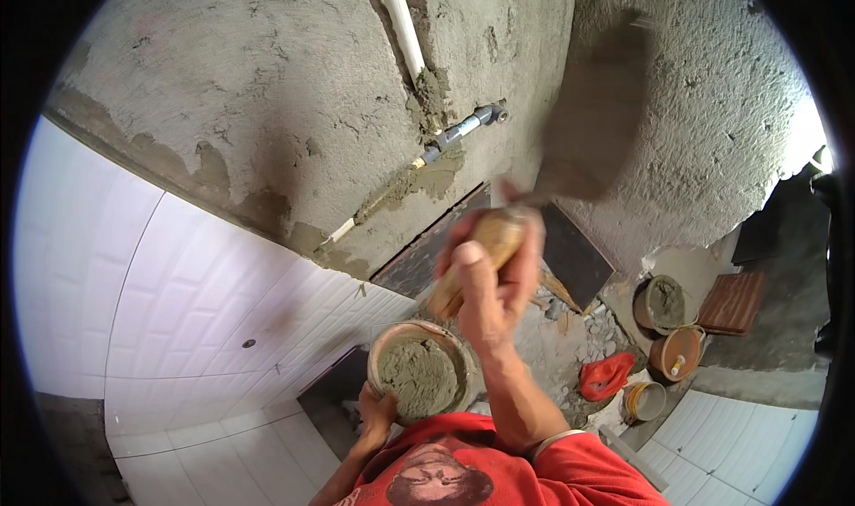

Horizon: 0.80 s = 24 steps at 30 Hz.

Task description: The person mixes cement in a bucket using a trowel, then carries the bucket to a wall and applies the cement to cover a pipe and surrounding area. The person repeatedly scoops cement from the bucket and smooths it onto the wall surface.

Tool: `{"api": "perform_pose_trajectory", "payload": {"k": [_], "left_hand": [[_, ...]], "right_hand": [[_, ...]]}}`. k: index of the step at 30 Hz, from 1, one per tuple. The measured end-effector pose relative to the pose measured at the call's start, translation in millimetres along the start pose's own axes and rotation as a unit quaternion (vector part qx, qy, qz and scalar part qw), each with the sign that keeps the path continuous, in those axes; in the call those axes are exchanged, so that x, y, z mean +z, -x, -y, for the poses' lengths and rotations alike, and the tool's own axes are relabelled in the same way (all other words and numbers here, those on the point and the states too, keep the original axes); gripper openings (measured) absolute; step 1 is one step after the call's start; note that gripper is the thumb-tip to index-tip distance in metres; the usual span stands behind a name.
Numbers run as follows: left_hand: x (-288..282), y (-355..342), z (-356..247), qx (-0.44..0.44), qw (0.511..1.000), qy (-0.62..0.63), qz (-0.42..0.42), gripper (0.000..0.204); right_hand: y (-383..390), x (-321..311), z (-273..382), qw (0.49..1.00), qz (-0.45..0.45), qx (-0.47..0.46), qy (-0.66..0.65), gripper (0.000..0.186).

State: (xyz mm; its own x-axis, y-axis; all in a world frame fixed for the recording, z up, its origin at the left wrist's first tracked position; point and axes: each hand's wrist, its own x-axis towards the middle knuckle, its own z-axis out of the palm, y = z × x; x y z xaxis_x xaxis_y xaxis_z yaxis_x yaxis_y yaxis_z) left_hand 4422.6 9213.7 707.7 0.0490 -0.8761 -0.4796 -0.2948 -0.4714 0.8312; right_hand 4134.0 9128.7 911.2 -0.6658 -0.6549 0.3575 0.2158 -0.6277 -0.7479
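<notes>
Rough grey cement-rendered wall [267, 87] is rising above white glossy tiles [187, 301] as I am watching: my right hand [490, 283] is clenching the wooden-handled steel trowel [588, 123], blade blurring near the render. My left hand [376, 412] is cupping the round mortar-filled bowl [419, 372] at chest height. Next, I judge, pressing mortar beside the white pipe [401, 25] is calling for a steady wrist.

I see the bowl [419, 368] of mortar [420, 379] below my trowel [570, 141]; buckets [663, 303] right, tiled wall [205, 301] left.
</notes>
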Motion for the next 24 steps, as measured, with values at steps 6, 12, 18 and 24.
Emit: {"api": "perform_pose_trajectory", "payload": {"k": [6,12,18,24], "left_hand": [[3.1,8.6,-10.8,-0.039,0.997,-0.058,-0.03,0.037],[22.8,5.4,-17.2,0.1,0.992,-0.041,-0.068,0.034],[34.6,8.9,-11.0,0.01,0.999,-0.04,-0.031,0.03],[60.4,15.6,-55.5,0.082,0.974,-0.212,-0.004,0.032]], "right_hand": [[-6.7,-5.0,-64.2,0.958,-0.164,-0.223,0.069,0.068],[11.5,-27.7,-77.0,0.95,0.119,-0.02,0.289,0.055],[42.5,-156.2,-2.9,0.856,0.241,0.035,0.457,0.041],[115.8,-236.7,25.6,0.652,0.392,0.222,0.61,0.024]]}}
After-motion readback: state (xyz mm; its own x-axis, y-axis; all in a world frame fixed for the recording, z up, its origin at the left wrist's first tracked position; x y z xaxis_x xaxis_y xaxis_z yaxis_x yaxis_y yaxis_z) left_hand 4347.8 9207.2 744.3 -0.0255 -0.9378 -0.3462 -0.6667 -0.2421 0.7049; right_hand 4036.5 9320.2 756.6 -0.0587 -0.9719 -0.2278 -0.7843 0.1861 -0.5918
